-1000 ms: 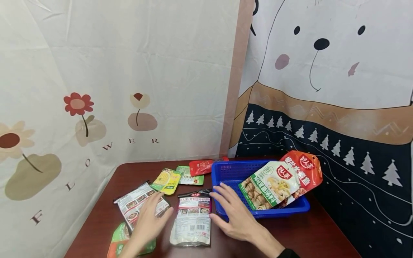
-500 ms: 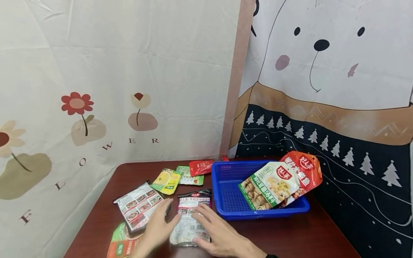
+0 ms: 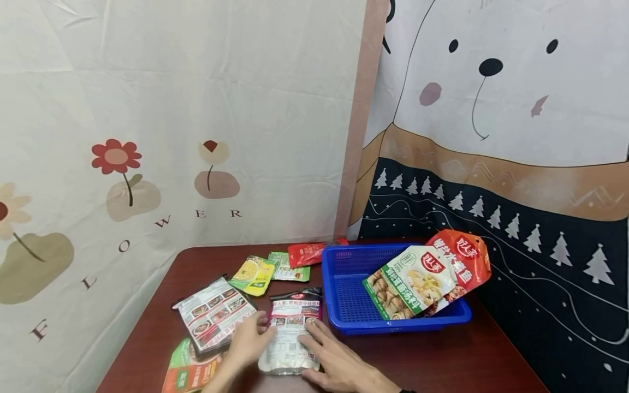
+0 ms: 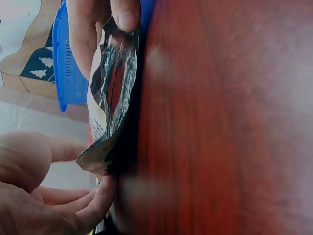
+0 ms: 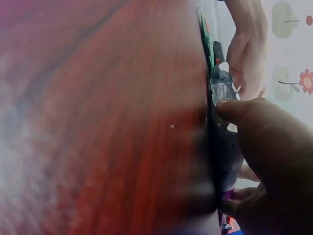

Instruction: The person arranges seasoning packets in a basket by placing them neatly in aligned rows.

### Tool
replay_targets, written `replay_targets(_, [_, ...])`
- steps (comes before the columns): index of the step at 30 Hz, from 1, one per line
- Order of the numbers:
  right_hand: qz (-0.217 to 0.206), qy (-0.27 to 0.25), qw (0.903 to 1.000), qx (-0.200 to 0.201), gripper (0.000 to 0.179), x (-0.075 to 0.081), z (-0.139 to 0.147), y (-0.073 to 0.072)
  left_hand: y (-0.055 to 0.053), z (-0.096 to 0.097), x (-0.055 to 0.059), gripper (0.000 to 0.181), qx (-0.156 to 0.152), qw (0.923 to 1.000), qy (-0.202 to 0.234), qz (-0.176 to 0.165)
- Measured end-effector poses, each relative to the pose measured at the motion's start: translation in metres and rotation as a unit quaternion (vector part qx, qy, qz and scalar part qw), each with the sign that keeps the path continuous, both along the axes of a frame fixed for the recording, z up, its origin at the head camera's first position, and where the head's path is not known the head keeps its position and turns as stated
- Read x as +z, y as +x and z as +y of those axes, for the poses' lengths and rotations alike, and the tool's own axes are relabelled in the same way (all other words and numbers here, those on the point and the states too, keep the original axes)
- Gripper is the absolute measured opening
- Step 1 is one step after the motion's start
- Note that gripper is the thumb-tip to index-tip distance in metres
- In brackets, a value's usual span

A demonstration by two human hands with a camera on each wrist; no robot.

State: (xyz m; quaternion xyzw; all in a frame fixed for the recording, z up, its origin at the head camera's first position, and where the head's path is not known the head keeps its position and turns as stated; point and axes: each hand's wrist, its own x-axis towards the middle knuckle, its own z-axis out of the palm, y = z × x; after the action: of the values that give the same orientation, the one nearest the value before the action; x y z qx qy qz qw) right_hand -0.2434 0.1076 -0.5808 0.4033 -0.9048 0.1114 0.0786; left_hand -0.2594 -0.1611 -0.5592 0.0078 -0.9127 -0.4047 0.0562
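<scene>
A silver-and-white seasoning pouch (image 3: 286, 349) with a dark top band lies back side up near the table's front, between both hands. At its left edge, my left hand (image 3: 249, 339) pinches the side, the thumb above and a finger low at the corner in the left wrist view. My right hand (image 3: 339, 361) grips the opposite side. Its fingers lie over the right edge, and its thumb (image 4: 128, 20) presses the near end. That end bulges in a shiny fold (image 4: 120, 83). A similar white-and-red pouch (image 3: 216, 314) lies left, overlapping a green-and-orange packet (image 3: 189, 368).
A blue basket (image 3: 344, 327) stands right of the pouch. In it lean a white-and-green packet (image 3: 417, 281) and a red packet (image 3: 469, 254). Behind lie a yellow packet (image 3: 253, 275), a green-and-white packet (image 3: 289, 268) and a red packet (image 3: 307, 254). Curtains hang behind the table.
My right hand has moved left from the basket's edge onto the pouch's right side. My left hand has shifted right from the other pouch to the middle pouch's left edge.
</scene>
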Motion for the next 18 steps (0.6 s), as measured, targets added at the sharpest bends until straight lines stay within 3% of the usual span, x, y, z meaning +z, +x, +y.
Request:
replay_targets(5, [0.016, 0.0, 0.9998, 0.013, 0.062, -0.0012, 0.0002, -0.0012, -0.0061, -0.0019, -0.0013, 0.058, 0.006, 0.9996, 0.024, -0.013])
replay_targets(13, [0.023, -0.015, 0.999, 0.036, 0.06, -0.002, 0.0028, -0.0034, -0.0064, -0.0032, -0.0022, 0.053, 0.022, 0.9926, 0.084, -0.085])
replay_targets(15, [0.028, -0.015, 0.9988, 0.039, 0.06, -0.0021, 0.0032, -0.0038, -0.0061, -0.0035, -0.0042, 0.054, 0.014, 0.9893, 0.112, -0.094])
replay_targets(18, [0.02, -0.01, 0.9991, 0.037, 0.061, -0.0017, 0.0038, -0.0043, -0.0059, -0.0036, -0.0083, 0.051, -0.005, 0.9773, 0.179, -0.114])
